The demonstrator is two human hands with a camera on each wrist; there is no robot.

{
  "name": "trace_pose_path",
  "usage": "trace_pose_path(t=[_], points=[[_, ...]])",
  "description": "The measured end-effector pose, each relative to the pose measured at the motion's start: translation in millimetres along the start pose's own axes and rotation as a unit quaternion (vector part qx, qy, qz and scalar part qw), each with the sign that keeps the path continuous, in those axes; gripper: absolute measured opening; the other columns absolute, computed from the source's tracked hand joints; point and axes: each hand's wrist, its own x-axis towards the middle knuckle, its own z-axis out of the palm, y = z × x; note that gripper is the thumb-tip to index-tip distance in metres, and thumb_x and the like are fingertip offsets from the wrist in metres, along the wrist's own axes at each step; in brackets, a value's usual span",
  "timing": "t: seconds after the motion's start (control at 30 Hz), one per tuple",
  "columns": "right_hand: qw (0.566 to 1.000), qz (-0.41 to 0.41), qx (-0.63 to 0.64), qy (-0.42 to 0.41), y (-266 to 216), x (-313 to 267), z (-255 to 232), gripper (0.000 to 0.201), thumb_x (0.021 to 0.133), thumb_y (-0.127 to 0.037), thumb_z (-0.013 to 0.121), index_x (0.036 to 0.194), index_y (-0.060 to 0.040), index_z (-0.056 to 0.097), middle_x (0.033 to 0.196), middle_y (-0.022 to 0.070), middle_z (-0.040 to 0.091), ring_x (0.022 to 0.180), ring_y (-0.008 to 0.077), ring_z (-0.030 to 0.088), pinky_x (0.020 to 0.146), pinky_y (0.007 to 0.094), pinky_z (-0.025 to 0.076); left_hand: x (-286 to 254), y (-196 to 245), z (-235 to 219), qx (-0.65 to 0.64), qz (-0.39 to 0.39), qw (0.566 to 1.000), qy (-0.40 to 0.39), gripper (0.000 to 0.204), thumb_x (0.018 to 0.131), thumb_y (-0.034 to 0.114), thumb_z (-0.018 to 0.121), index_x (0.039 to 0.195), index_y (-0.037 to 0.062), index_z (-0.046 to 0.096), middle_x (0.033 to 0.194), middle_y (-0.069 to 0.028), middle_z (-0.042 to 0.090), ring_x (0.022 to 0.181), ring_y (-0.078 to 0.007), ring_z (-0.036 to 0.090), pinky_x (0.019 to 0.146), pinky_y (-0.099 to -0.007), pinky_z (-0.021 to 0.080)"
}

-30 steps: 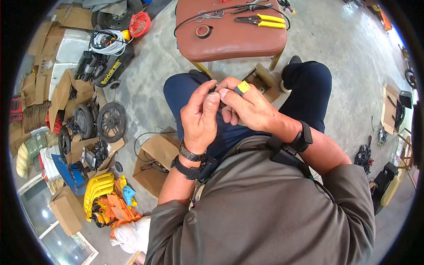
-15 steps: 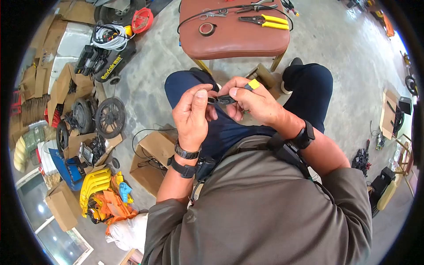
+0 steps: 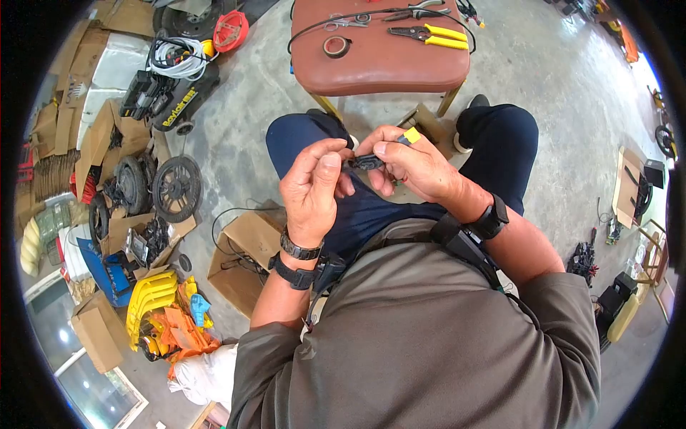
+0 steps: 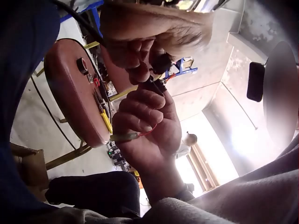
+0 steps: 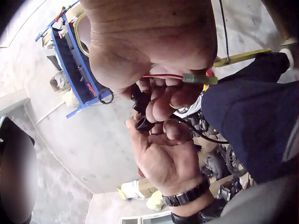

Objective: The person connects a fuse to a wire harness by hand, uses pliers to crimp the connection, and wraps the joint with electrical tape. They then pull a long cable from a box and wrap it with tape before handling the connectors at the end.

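Note:
Above the lap both hands work fingertip to fingertip on a small black part (image 3: 368, 162). My right hand (image 3: 423, 171) pinches it between thumb and fingers, and a yellow piece (image 3: 412, 135) sticks out over the index finger. A thin red wire (image 5: 163, 76) with a clear greenish sleeve (image 5: 200, 79) hangs from this hand in the right wrist view. My left hand (image 3: 311, 193) holds a small round black piece (image 5: 144, 123) at its fingertips, facing the right hand's part. From the left hand's side a black cable (image 5: 198, 133) runs off. Fingers hide much of both pieces.
Ahead stands a brown padded stool (image 3: 379, 75) bearing a tape roll (image 3: 336, 47), scissors (image 3: 346, 22), yellow-handled wire strippers (image 3: 443, 39) and a long black cable. By the left leg sits an open cardboard box (image 3: 246, 250). Wheels (image 3: 177, 189) and yellow and orange parts lie further left.
The hands have drawn slightly apart, the left one moving left, and the black part between them has come into view. Over the last half second they have hardly moved.

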Motion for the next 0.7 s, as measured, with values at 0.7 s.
trace_pose_path(t=[0.7], points=[[0.98,-0.037,-0.193,0.032,-10,-4,5,0.031,0.104,-0.032,0.045,0.102,-0.0032,0.057,0.068,0.0023,0.057,0.061,0.0088,0.053,0.055,0.0255,0.045,11,-6,-7,0.094,0.033,0.985,-0.141,0.017,0.095,0.007,0.063,0.109,-0.0027,0.066,0.095,-0.0079,0.068,0.074,-0.0139,0.066,0.065,-0.0263,0.055]])
